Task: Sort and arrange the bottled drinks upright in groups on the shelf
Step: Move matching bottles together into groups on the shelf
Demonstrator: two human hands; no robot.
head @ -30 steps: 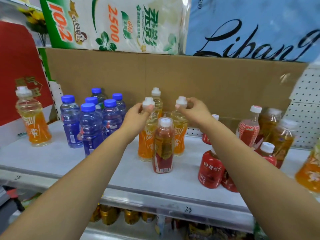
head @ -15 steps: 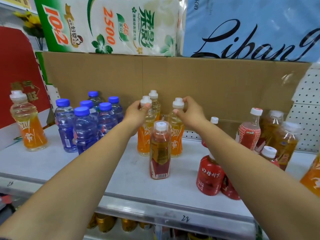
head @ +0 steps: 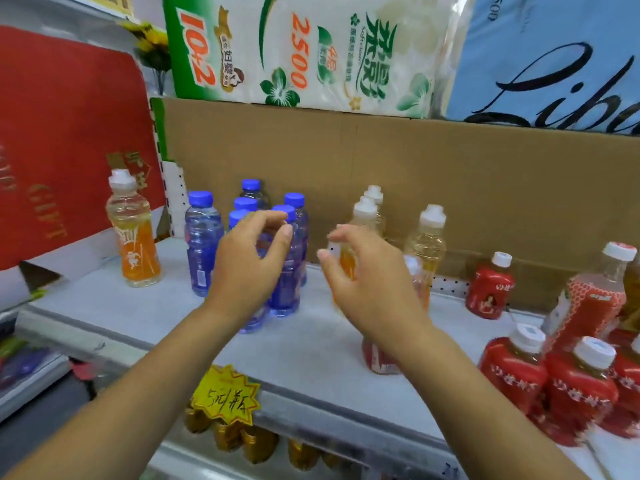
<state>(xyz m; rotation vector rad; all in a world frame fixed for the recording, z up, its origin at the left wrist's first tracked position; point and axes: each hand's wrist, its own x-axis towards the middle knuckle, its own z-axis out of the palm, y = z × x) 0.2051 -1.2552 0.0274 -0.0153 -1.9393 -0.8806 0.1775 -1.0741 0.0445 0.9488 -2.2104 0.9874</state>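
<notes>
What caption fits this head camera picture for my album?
Left hand and right hand hover empty before blue-capped bottles and orange drink bottles on a shelf.

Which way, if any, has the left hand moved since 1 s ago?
Yes, leftward: left hand quit the orange bottle and now overlaps the blue bottles.

Bright, even light fills my view; shadows on the shelf [head: 311,348] under the blue bottles [head: 202,244] are faint and soft. Glare streaks the plastic wrap [head: 450,39] at 1 o'clock. My right hand [head: 370,282] smears with motion blur, my left hand [head: 249,265] less. Straight edges bow at 9 and 3 o'clock.
</notes>
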